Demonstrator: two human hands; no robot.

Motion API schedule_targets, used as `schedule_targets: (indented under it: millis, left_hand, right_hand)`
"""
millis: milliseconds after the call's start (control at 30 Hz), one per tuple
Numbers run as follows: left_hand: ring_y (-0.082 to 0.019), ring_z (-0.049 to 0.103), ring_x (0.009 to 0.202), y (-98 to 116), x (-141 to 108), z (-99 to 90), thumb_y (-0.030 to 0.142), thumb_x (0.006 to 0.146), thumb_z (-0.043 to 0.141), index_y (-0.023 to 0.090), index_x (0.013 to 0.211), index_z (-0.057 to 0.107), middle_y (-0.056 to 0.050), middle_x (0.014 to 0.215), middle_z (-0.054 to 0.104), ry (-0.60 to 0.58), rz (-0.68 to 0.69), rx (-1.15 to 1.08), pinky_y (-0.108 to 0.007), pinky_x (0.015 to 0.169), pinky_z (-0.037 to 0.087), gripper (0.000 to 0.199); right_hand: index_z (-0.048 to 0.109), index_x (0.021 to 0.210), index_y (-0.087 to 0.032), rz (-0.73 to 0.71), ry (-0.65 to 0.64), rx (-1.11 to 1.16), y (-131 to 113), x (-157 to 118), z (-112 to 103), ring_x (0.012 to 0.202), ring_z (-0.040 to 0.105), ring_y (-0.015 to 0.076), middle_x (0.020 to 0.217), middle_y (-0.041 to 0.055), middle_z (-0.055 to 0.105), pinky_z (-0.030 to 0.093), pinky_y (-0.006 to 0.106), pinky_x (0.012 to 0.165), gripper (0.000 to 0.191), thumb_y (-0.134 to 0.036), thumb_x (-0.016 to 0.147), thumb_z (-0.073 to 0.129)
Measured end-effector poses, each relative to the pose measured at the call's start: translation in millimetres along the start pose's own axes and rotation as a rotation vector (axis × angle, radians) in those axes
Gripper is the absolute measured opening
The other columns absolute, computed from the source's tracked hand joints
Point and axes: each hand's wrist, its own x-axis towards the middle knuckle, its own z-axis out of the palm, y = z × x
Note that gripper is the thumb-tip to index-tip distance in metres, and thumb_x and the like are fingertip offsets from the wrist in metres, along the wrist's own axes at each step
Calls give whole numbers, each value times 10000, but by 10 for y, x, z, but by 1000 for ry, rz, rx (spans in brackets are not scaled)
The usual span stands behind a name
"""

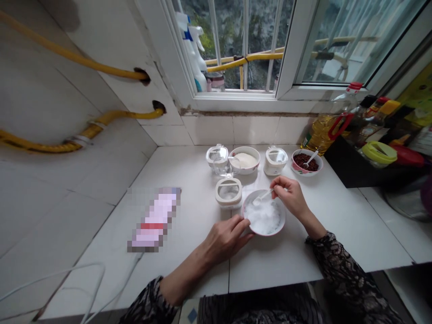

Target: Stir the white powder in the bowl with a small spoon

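A bowl [270, 225] holding white grains stands on the counter in front of me. My left hand [227, 236] grips its left rim, thumb low on the side and fingers over the edge. Between the fingertips of my right hand [286, 193] is the handle of a small white spoon [258, 200], its head down at the white grains. Just behind the bowl's left side sits a clear-lidded seasoning jar [228, 193]. Farther back are a second jar [218, 157], a bowl of off-white grains [245, 159] and a third jar [276, 160].
A bowl of dark red bits [306, 163] with a white spoon stands at the back right. Beyond it are an oil bottle [324, 128] and a black rack [349, 166] of bottles. A blurred-out phone-like object [155, 218] with a cable lies left. The window [236, 96] is behind.
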Motion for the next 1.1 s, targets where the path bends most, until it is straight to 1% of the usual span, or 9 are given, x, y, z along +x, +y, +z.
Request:
schedule_targets:
  millis: [67,133,300,400,533,700,833,967,1100]
  left_hand:
    - [-143,630,647,0,3,-1,279,989,468,153,1063,512,-50,817,627,-3,2,1,-216,530,508,153]
    - [-143,628,640,2,8,-3,283,995,456,154,1055,510,-49,812,627,0,4,4,-217,526,505,153]
    - [-137,619,627,8,12,-12,282,992,472,154,1052,513,-39,799,617,0,-1,8,-211,521,491,147]
    - [-132,611,625,7,4,-8,283,988,475,155,1053,518,-36,800,613,-4,-6,10,-209,520,486,150]
    - [-132,607,632,0,-4,6,295,993,465,153,1054,518,-38,800,611,-1,-7,2,-209,518,489,163]
    - [-126,606,630,-1,0,7,305,1004,450,155,1049,520,-35,801,611,12,-4,5,-206,511,484,171]
    - [-129,608,634,0,8,-1,301,1009,443,151,1063,515,-37,805,611,9,3,6,-212,513,487,175]
    - [-133,614,631,-1,14,6,301,1015,431,147,1061,509,-44,811,616,25,10,11,-214,512,486,179]
    - [-140,614,617,2,16,8,306,1020,414,144,1050,505,-48,806,620,25,16,21,-220,500,483,188]
  right_hand:
    - [607,633,-219,-160,11,-180,-5,-25,13,589,563,159,527,-22,621,455,326,736,144,-166,701,491]
    - [597,615,-226,-257,26,-286,1,-39,23,633,571,169,567,-15,641,445,342,790,162,-153,711,489]
    - [580,599,-224,-261,31,-330,43,-39,39,702,594,188,592,-5,649,445,342,794,185,-135,725,478]
    - [595,620,-223,-272,8,-324,43,-47,67,677,588,178,569,-16,643,447,343,817,184,-125,727,482]
    - [606,638,-216,-238,-8,-251,15,-56,85,609,576,160,512,-34,628,453,355,841,168,-140,730,488]
    - [615,645,-200,52,37,66,27,-12,35,487,541,140,476,-30,602,453,283,588,114,-195,676,505]
    - [618,634,-188,206,35,283,41,49,-9,466,532,129,452,-31,592,457,273,566,84,-225,643,543]
    - [623,704,-183,174,27,376,-14,46,17,531,583,141,528,-8,649,489,292,617,79,-251,683,589]
    - [586,892,-197,-40,38,297,-125,-67,144,640,634,153,742,34,729,503,297,642,113,-300,847,572]
